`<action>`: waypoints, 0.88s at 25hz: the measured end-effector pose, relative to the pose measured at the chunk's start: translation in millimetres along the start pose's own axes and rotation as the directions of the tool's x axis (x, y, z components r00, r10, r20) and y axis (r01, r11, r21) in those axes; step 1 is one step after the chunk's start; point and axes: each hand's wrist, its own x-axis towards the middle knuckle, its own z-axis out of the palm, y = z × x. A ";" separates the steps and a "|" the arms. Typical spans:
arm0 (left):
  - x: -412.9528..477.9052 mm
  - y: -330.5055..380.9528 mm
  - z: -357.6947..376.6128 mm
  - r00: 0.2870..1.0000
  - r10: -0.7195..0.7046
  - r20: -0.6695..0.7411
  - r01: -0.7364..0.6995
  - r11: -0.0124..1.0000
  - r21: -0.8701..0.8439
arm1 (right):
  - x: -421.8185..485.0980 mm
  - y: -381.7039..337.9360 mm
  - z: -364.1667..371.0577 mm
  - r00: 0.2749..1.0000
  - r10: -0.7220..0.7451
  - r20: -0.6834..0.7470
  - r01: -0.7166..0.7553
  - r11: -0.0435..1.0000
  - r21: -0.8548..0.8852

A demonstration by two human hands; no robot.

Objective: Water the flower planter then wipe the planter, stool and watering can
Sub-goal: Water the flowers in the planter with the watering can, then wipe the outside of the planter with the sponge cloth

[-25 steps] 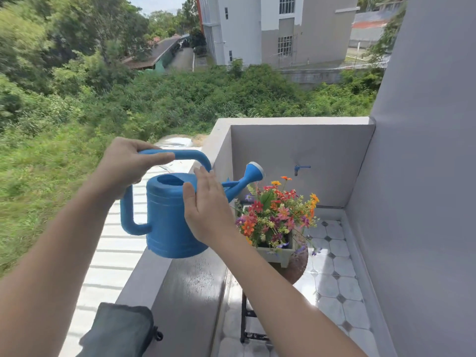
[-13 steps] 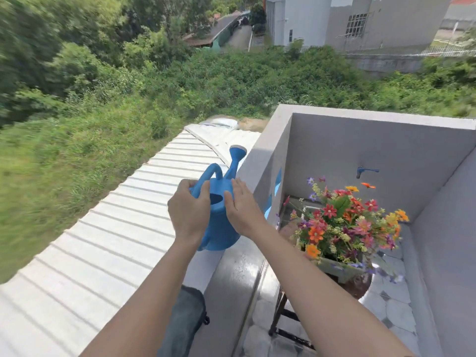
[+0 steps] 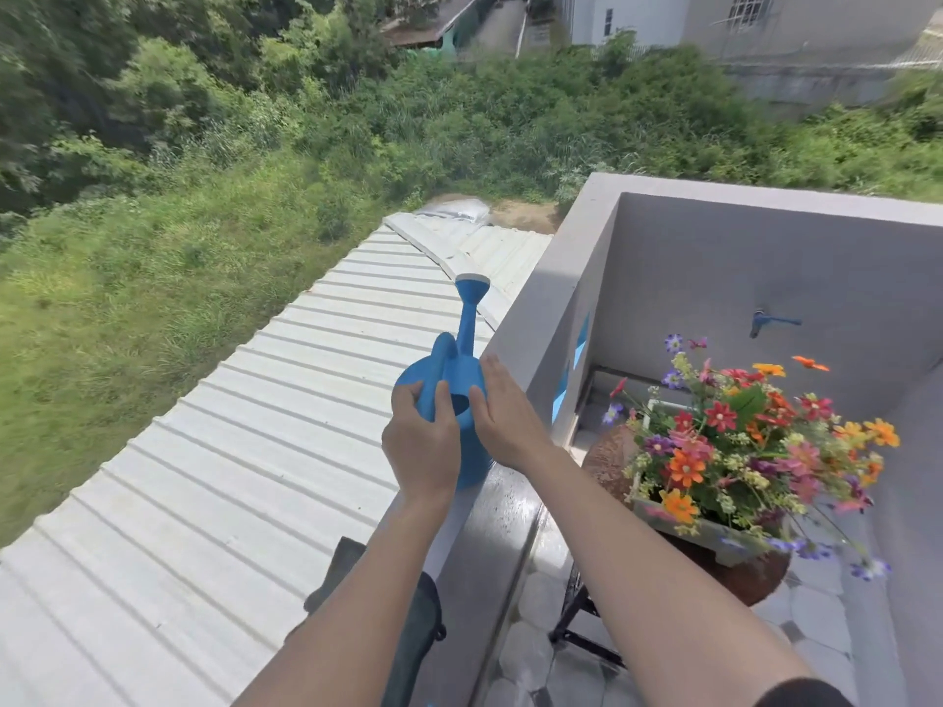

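Observation:
A blue watering can stands on top of the grey balcony wall, its spout pointing away over the metal roof. My left hand grips the can's handle and near side. My right hand lies flat against the can's right side. To the right, a pale rectangular planter full of colourful flowers sits on a round brown stool with black metal legs.
A dark grey cloth hangs over the wall ledge near my left forearm. A blue tap sticks out of the back wall above the flowers. White corrugated roofing drops away to the left. The balcony floor is tiled.
The can has swung from beside the flowers to the wall top, spout now pointing outward. My view has turned left and down; both hands stayed on the can.

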 end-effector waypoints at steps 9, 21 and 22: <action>-4.9 7.7 -19.2 0.992 -0.016 0.124 0.016 1.000 -0.002 | -4.7 -0.3 5.5 0.999 0.014 -0.035 -0.014 1.000 -0.005; 13.3 -124.9 -102.2 0.903 -0.340 0.262 0.152 0.824 0.546 | -131.4 -15.2 105.2 0.950 0.311 0.021 -0.312 0.948 0.055; 10.0 -136.4 -109.9 0.865 -0.393 0.311 0.148 0.794 0.590 | -137.7 -21.4 111.2 0.966 0.258 0.025 -0.258 0.966 0.008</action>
